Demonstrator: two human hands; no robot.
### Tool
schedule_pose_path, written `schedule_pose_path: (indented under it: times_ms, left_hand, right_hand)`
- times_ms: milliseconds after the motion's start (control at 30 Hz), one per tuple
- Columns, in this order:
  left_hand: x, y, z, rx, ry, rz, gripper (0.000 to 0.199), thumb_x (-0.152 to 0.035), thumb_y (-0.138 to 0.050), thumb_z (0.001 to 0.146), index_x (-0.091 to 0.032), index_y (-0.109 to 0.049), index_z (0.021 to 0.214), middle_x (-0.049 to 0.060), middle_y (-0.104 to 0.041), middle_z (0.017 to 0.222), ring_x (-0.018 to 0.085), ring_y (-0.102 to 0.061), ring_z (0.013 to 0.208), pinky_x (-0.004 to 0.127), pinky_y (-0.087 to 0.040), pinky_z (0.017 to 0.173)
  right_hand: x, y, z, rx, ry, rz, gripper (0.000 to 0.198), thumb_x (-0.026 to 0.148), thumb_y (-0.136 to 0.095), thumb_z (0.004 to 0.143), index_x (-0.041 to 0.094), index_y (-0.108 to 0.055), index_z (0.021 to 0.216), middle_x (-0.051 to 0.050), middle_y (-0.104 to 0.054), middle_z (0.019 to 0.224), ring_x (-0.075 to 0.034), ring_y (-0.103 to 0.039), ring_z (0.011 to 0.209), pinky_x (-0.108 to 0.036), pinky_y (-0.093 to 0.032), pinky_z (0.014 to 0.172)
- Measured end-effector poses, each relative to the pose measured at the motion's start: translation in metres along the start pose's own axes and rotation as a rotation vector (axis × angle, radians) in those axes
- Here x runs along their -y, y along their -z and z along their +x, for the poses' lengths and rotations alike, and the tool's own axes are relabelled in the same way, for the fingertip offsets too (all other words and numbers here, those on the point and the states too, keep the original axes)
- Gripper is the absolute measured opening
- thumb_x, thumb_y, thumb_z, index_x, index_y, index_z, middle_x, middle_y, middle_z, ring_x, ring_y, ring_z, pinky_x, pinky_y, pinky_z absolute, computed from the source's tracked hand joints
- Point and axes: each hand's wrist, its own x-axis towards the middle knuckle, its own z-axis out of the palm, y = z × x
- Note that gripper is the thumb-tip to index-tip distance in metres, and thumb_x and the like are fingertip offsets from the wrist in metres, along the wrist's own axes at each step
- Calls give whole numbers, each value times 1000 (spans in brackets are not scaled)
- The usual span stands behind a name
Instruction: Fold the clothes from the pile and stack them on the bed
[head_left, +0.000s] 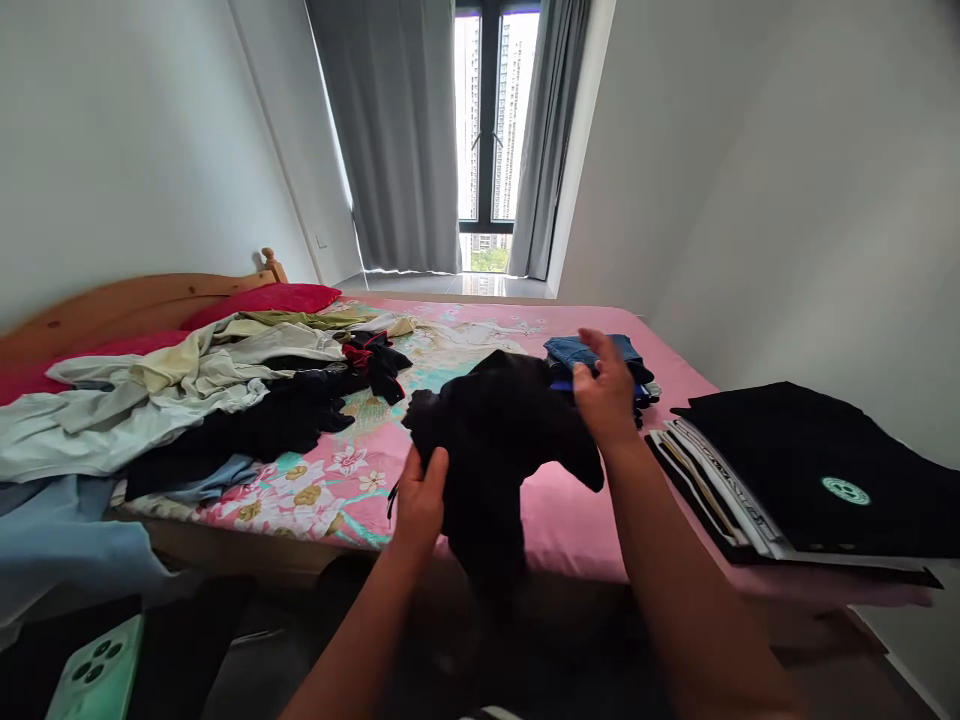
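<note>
A crumpled black garment (495,430) hangs in front of me over the near edge of the bed. My left hand (421,500) is closed on its left side, thumb on top, and a thin dark cord dangles beside that hand. My right hand (606,390) is raised at the garment's right side, its fingers stretched and apart, with nothing visible in it. Just behind the right hand sits a small stack of folded clothes (592,350), blue denim on top. What kind of garment the black one is cannot be made out.
Loose clothes (202,390) lie heaped across the bed's left side. A neat pile of folded shirts (817,470), black on top with a green round print, rests at the right edge. A pale green phone (97,670) is at the lower left. Pink bedding (570,520) covers the bed.
</note>
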Motion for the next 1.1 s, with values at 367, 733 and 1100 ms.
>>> schedule_pose_path:
  times_ms: [367, 733, 1100]
  left_hand:
    - [117, 14, -95, 464, 324, 412, 46, -45, -45, 88, -17, -57, 123, 12, -51, 135, 24, -44, 128, 40, -32, 109]
    - [111, 64, -41, 389, -244, 787, 18, -19, -44, 88, -20, -60, 98, 5, -60, 98, 18, -56, 95, 34, -45, 86]
    - [96, 54, 0, 1074, -455, 1210, 50, -1, -54, 63, -25, -66, 105, 8, -59, 113, 26, -47, 111, 44, -31, 96]
  right_hand:
    - [-38, 3, -260, 776, -613, 136, 38, 20, -48, 79, 17, -54, 116, -9, -59, 115, -20, -56, 107, -37, -43, 97]
    - [-23, -12, -263, 861, -760, 187, 25, 36, -54, 79, 16, -64, 89, -4, -63, 82, -17, -58, 76, -28, -45, 72]
    - [-15, -20, -257, 894, -711, 234, 10, 25, -47, 78, 17, -50, 72, 4, -42, 62, -9, -36, 58, -21, -33, 56]
